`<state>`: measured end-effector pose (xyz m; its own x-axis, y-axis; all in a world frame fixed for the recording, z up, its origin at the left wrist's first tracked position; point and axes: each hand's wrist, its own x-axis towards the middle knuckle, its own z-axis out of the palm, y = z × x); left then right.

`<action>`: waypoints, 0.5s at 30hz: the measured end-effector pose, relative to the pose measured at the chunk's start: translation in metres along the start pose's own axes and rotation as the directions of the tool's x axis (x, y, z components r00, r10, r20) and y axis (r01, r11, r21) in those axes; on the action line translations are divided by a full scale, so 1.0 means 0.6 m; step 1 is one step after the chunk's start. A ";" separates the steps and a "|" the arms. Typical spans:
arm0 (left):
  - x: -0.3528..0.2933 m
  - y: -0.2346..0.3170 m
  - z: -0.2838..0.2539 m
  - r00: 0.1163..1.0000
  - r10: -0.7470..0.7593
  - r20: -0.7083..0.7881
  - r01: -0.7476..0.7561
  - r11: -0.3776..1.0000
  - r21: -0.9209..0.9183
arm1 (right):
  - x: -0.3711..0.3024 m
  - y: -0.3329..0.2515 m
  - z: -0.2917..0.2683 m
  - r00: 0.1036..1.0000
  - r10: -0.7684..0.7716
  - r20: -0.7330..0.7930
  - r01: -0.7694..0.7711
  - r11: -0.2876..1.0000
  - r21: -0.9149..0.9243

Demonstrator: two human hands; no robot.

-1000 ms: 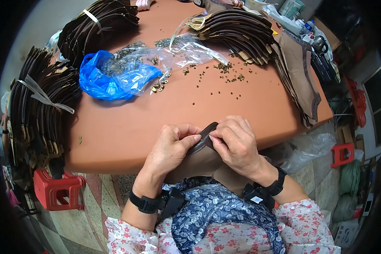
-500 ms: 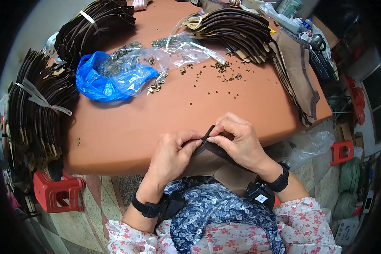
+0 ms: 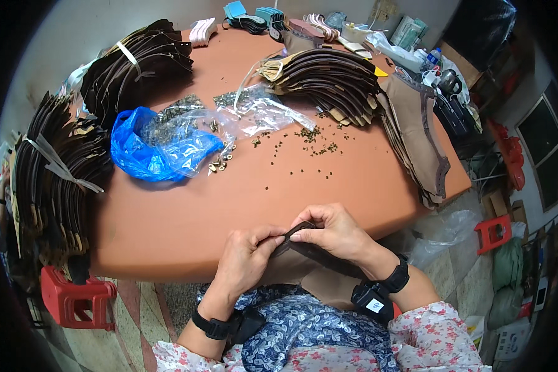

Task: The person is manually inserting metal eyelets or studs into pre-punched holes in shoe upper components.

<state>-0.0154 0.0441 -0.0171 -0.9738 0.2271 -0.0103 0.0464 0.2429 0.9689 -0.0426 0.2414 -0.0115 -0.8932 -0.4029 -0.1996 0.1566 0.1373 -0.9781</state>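
A brown boot upper piece (image 3: 338,286) with a dark edge hangs over the table's near edge, above my lap. My left hand (image 3: 245,255) pinches the dark edge between thumb and fingers. Close beside it, my right hand (image 3: 336,237) pinches the same edge, which curves up between the two hands. Whether a small metal part is between the fingertips, I cannot tell. Loose small brass-coloured fittings (image 3: 319,149) lie scattered on the table beyond my hands.
On the orange-brown table (image 3: 186,229) stand tied stacks of dark upper pieces (image 3: 59,173), another stack (image 3: 322,80), and brown uppers (image 3: 415,133) at the right edge. A blue plastic bag (image 3: 133,152) and clear bags (image 3: 260,111) hold small fittings. Red stools (image 3: 77,301) flank the table.
The view has tilted up, so the table sits lower in the picture and more of its far end shows. Both hands keep pinching the upper's edge, which now curves more openly between them.
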 end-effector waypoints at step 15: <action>0.011 -0.004 0.003 0.989 -0.119 0.083 0.129 0.984 -0.124 | -0.015 -0.005 0.003 0.995 -0.093 -0.040 0.084 0.979 -0.188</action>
<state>-0.0214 0.0469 -0.0197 -0.9507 0.2736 -0.1460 -0.1075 0.1509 0.9827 -0.0342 0.2433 -0.0071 -0.9202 -0.3770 -0.1054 -0.0006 0.2706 -0.9627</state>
